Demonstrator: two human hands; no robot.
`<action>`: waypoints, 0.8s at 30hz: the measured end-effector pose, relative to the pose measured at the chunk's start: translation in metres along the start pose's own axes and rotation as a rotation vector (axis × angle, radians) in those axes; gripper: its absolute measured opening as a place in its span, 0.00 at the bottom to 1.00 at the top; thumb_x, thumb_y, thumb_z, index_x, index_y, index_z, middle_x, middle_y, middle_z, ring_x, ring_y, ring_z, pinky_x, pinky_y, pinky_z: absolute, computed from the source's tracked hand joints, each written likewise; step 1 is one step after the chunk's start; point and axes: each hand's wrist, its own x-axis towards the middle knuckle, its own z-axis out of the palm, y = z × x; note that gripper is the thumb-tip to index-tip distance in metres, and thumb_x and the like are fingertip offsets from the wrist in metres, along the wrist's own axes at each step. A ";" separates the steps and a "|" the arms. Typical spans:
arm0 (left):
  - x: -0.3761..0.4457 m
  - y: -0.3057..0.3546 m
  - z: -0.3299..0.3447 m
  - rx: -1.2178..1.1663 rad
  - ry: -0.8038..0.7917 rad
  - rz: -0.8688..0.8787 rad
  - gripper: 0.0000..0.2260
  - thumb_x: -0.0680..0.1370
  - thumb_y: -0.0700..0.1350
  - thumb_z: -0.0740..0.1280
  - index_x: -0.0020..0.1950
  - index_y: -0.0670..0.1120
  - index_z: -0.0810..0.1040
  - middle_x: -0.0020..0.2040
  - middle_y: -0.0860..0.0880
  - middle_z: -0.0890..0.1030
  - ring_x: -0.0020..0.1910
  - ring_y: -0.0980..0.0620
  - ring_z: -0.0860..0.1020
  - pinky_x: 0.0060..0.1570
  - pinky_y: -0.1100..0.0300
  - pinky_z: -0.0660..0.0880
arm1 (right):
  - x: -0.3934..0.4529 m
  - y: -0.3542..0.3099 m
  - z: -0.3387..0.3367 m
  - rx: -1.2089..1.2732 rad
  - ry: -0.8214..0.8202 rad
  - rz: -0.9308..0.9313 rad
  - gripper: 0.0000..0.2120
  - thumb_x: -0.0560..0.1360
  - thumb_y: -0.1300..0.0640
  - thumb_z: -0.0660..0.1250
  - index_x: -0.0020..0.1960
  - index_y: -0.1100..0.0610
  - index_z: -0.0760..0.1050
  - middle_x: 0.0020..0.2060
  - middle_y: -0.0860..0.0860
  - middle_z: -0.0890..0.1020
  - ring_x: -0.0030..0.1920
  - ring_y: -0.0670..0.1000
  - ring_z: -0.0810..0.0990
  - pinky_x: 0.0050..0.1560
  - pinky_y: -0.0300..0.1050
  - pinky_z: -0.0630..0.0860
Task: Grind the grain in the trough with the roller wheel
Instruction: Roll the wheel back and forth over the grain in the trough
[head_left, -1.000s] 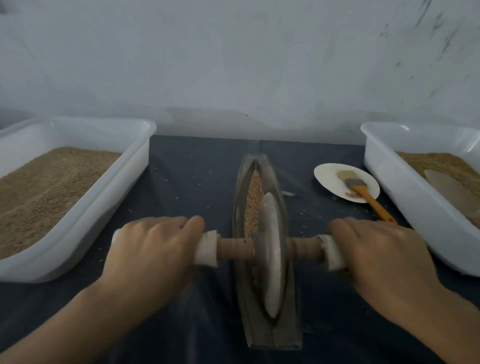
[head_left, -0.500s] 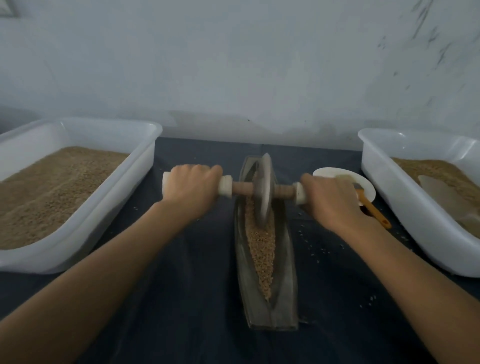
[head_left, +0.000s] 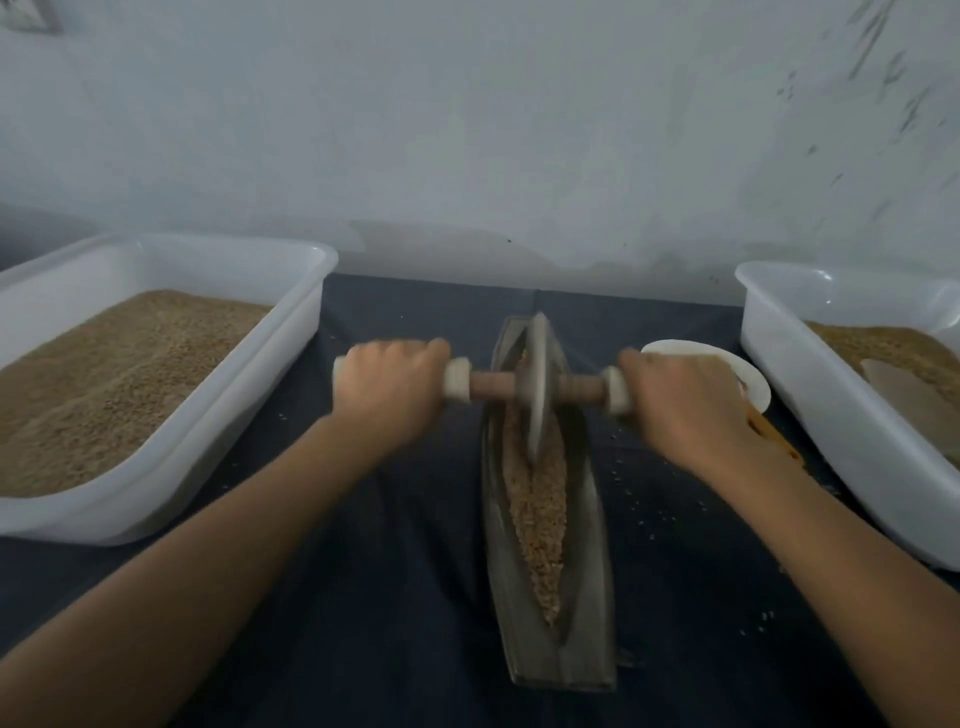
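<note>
A narrow boat-shaped metal trough (head_left: 592, 561) lies lengthwise on the dark cloth, with brown grain (head_left: 540, 509) along its groove. The grey roller wheel (head_left: 537, 384) stands upright in the far part of the trough on a wooden axle with white-wrapped ends. My left hand (head_left: 389, 389) grips the left handle. My right hand (head_left: 680, 400) grips the right handle. Both arms reach forward, and the hands look slightly blurred.
A large white tub of grain (head_left: 306, 322) stands at the left. Another white tub (head_left: 810, 384) at the right holds grain and a flat scoop. A small white dish (head_left: 748, 374) and an orange-handled brush (head_left: 774, 436) lie behind my right hand. Loose grains dot the cloth.
The wheel rolled from the near part of the trough to its far end, uncovering the grain in the near groove. Over the last half second it has stayed about there.
</note>
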 end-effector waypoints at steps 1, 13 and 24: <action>0.016 -0.003 0.007 -0.004 -0.003 -0.025 0.11 0.74 0.52 0.67 0.41 0.52 0.65 0.39 0.50 0.80 0.36 0.43 0.79 0.34 0.56 0.64 | 0.015 0.002 0.005 0.000 0.038 0.014 0.21 0.60 0.53 0.80 0.39 0.52 0.67 0.25 0.47 0.71 0.21 0.50 0.65 0.29 0.38 0.49; -0.078 0.002 -0.059 0.030 0.034 0.228 0.26 0.60 0.53 0.79 0.36 0.53 0.59 0.26 0.56 0.63 0.22 0.53 0.58 0.28 0.64 0.45 | -0.088 -0.004 -0.048 0.263 -0.088 -0.077 0.31 0.45 0.52 0.83 0.37 0.46 0.65 0.25 0.41 0.65 0.23 0.45 0.62 0.29 0.31 0.47; 0.034 -0.001 0.004 0.069 -0.047 -0.001 0.10 0.74 0.52 0.66 0.41 0.52 0.66 0.37 0.49 0.76 0.32 0.46 0.70 0.33 0.55 0.62 | 0.025 0.001 0.021 0.098 0.045 0.107 0.14 0.70 0.50 0.72 0.43 0.52 0.67 0.34 0.51 0.76 0.32 0.56 0.74 0.31 0.43 0.58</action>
